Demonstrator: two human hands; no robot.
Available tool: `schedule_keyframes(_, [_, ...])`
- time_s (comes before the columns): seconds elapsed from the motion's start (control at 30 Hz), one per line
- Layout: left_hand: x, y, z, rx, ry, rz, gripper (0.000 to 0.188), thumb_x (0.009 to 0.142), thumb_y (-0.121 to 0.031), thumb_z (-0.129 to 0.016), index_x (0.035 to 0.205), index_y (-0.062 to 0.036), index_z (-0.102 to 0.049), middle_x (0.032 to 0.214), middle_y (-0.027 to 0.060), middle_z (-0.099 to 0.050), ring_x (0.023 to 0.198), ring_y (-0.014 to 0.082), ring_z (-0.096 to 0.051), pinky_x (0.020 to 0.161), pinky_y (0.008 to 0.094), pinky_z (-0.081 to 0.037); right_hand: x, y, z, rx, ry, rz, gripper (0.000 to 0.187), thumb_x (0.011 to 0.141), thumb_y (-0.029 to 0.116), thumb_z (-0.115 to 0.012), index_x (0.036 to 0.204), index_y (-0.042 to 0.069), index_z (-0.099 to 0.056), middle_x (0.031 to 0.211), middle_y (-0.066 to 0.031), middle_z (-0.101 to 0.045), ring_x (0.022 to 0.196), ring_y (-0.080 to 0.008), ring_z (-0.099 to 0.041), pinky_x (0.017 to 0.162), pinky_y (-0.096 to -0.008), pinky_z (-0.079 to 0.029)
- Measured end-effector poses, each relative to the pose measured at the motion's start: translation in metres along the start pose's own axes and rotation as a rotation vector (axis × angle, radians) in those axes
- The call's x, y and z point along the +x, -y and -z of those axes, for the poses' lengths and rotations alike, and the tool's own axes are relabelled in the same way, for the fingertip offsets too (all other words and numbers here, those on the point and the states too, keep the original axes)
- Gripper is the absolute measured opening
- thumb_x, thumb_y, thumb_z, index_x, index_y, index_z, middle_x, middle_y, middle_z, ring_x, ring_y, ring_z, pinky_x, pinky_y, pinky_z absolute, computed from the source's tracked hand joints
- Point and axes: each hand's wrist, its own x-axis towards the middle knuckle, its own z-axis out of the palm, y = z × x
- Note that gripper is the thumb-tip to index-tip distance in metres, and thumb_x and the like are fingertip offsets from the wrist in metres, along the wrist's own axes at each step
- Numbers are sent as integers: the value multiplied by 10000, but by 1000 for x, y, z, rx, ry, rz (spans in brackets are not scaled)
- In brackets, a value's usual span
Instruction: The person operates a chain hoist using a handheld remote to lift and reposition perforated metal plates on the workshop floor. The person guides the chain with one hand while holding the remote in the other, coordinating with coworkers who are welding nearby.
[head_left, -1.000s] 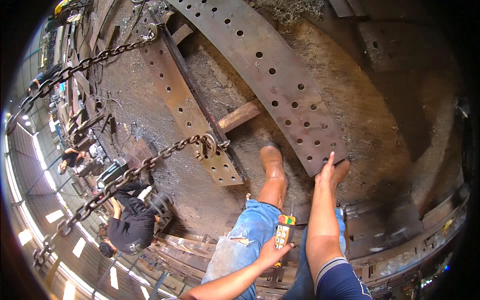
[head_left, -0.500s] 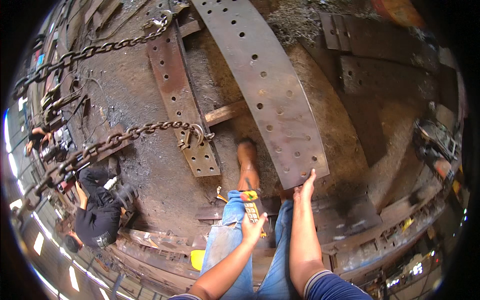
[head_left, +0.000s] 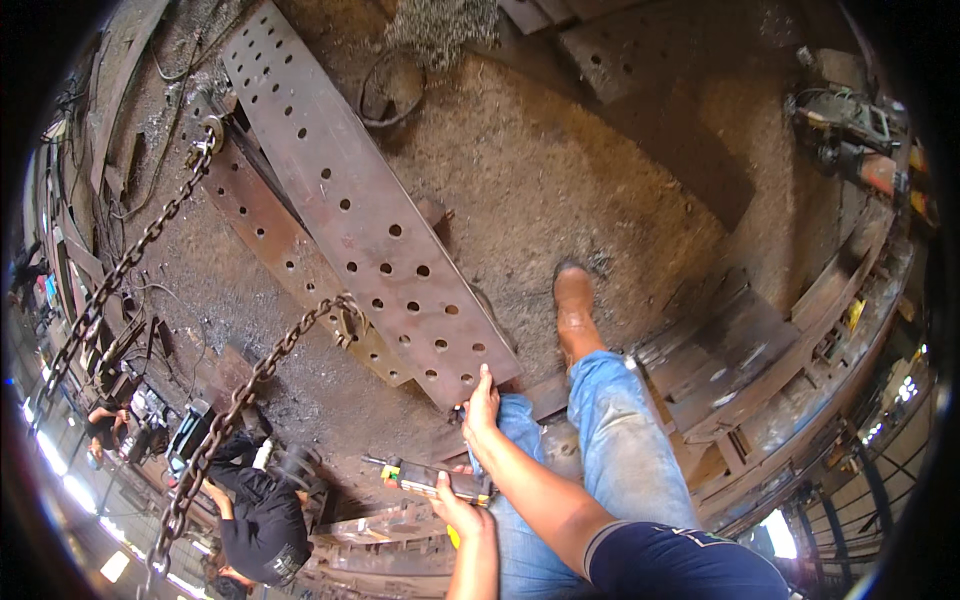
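- Right hand [head_left: 480,408] flat against the near end of a long rusty steel plate with rows of round holes [head_left: 370,215], fingers spread, grip wide and closed on nothing.
- Left hand [head_left: 455,505] lower, grip wrapped around a slim dark handheld controller with a yellow-green end [head_left: 432,478].
- Plate slanting above the gritty workshop floor [head_left: 560,190], a heavy steel chain [head_left: 255,385] hooked at its left edge.
- Brown boot [head_left: 575,310] planted just right of the plate.
- Crouching person in black [head_left: 262,515] at lower left.
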Motion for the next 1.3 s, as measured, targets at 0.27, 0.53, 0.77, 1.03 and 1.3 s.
schedule_keyframes(0.27, [56,19,-3,171,99,-188,258,961,-146,-680,1114,-27,-510,999,140,-678,918,243,-670,869,393,-546,74,-19,-9,52,124,66,778,960,547,-630,1488,26,-397,1440,-141,-513,1299,-277,-533,1053,-464,-457])
schedule_keyframes(0.53, [147,64,15,-2,322,341,353,918,-179,-676,1217,-18,-582,1096,89,-647,1034,222,-636,927,413,-552,107,-30,-4,-22,192,30,816,966,614,-561,1541,76,-347,1567,-112,-404,1410,-305,-431,1121,-553,-363])
schedule_keyframes(0.77, [190,108,-15,-321,122,658,360,829,-315,-658,1047,-40,-583,1014,81,-627,909,277,-660,886,427,-548,104,-17,5,-258,230,-90,882,920,720,-537,1544,126,-352,1549,-141,-441,1452,-343,-352,1145,-545,-304])
schedule_keyframes(1.03, [219,146,-21,-423,93,632,329,829,-295,-636,1008,-22,-594,988,106,-625,939,265,-632,867,432,-545,176,-24,-6,-380,260,-62,886,901,780,-517,1521,157,-400,1491,-52,-515,1305,-247,-508,952,-412,-358])
schedule_keyframes(1.3, [213,176,-36,-399,107,475,313,856,-270,-634,1030,-9,-621,988,102,-653,941,248,-650,874,396,-544,210,-23,-5,-388,315,-56,950,893,812,-480,1544,129,-371,1484,-58,-518,1344,-254,-480,1003,-426,-347])
